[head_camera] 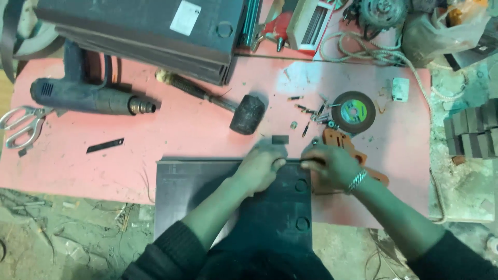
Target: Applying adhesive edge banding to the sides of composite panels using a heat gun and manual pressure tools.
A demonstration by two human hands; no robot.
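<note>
Head view: left hand [263, 165] and right hand [332, 165] are each pinching a thin dark rod [294, 161] along the dark panel's [207, 192] far edge. Rod is looking stiff, light, slippery; ends are offering the best grip.

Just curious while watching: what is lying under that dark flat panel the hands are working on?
The dark flat panel rests on the pink tabletop, its near part overhanging the edge. An orange tool lies beside it, under the right hand. Anything beneath the panel is covered.
</note>
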